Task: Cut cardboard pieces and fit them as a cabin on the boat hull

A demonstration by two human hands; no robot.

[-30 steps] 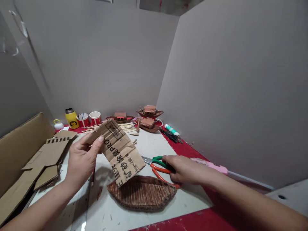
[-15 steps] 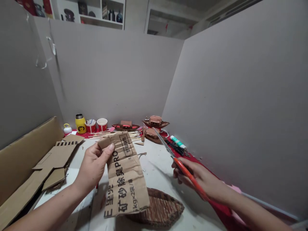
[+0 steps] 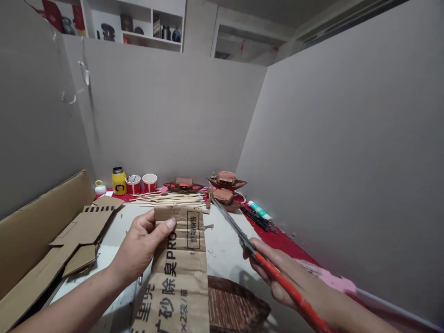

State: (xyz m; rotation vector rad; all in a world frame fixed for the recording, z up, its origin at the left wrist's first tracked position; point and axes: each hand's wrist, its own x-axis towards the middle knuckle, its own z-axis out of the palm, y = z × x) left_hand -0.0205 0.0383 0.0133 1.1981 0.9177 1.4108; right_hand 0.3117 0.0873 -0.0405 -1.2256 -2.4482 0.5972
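My left hand (image 3: 140,247) pinches the upper left edge of a creased strip of cardboard (image 3: 187,273) printed with black characters, thumb in front. To its right, my right hand (image 3: 277,273) grips a pair of scissors (image 3: 231,222) with red handles; the blades look closed, point away from me and stay apart from the cardboard. Below lies a brown model boat hull (image 3: 237,305) with a ribbed deck, partly hidden behind the cardboard strip.
Cut cardboard (image 3: 83,226) lies at left. Along the back are a yellow bottle (image 3: 119,182), paper cups (image 3: 150,182), thin wooden sticks (image 3: 166,199) and small model boats (image 3: 227,179). A glue tube (image 3: 259,210) and black tools (image 3: 255,219) sit at right by the grey partition (image 3: 329,148).
The cardboard strip has turned more upright and come lower and closer. My right hand has moved slightly down and nearer with the scissors. The view has shifted a little.
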